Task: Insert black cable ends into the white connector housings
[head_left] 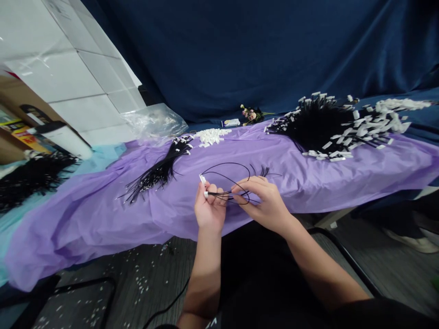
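Note:
My left hand [211, 209] is closed around several thin black wires, with a white connector [202, 179] upright at its thumb and a second small white piece [206, 194] below it. From the upper connector, black wires [226, 163] loop out to the right over the cloth. The fingers of my right hand [262, 198] pinch some of these wires, and loose ends [265, 171] stick out past its knuckles. Left of my hands lies a bundle of black wires [159, 171] with white connectors at one end. Beyond it sits a heap of loose white connectors [211, 136].
A purple cloth [113, 205] covers the table. At the right rises a large pile of black wires [315, 123] with white connectors. Along the back are a clear plastic bag [156, 119] and small flowers [252, 114]. Another dark wire heap [37, 178] and a white cylinder [66, 139] stand left.

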Tool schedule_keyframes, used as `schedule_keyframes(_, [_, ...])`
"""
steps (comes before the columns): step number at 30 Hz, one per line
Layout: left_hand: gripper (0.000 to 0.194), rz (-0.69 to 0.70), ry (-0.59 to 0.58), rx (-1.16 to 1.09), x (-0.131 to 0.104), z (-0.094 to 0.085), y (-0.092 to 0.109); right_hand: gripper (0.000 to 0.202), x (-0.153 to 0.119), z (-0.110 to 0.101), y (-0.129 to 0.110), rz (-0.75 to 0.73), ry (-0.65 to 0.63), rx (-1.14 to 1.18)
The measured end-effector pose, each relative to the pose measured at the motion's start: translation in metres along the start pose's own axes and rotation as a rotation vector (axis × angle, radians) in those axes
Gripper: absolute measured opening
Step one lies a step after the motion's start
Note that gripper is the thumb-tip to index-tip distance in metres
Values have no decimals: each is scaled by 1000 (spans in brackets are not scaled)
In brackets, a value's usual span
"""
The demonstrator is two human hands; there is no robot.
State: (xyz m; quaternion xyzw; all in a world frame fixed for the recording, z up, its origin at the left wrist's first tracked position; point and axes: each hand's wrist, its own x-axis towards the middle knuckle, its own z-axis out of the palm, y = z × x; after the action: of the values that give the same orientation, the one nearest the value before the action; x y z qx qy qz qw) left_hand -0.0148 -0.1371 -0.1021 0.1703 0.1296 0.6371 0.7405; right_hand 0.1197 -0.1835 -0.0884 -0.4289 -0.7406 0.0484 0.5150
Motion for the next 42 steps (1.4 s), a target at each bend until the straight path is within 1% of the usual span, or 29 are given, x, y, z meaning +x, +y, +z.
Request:
schedule_keyframes(3, [29,-66,-30,-75,-1,-2,2,8,-1,-2,-1,-21,8,5])
schedule_keyframes(7, [28,-143,-68,-139,-3,-5,4,9,-2,-4,-4,-50,29,121])
schedule_keyframes(10, [24,-119,-73,-124,-5,-4,3,9,-4,-5,-11,1,17,185])
schedule_keyframes(14, [19,-91,-52,-69,-9,-1,-1,14,-7,-9,-27,88,-39,178])
schedule_keyframes(19, [17,-79,-69,-19,-13,0,-6,7,-9,-9,-41,208,-62,218])
schedule_keyframes(22, [16,-52,-47,27,-16,1,-8,6,-10,-8,-44,212,-113,191])
schedule_keyframes(24, [17,-39,-31,52,-17,3,-9,6,-11,-8,-46,200,-144,165])
schedule_keyframes(26, [18,-39,-28,66,-19,6,-9,6,-12,-9,-49,204,-147,127])
schedule_keyframes(30, [20,-42,-51,44,-21,8,-10,8,-14,-11,-54,225,-144,30])
schedule_keyframes(35, [26,-45,-121,66,-21,-1,-13,11,-15,-14,-60,230,-156,-20])
schedule_keyframes(39, [36,-51,-179,102,-22,-8,-15,8,-15,-15,-64,240,-144,-5])
schedule_keyframes(42, [43,-48,-203,151,-22,-9,-16,9,-15,-17,-67,276,-183,33])
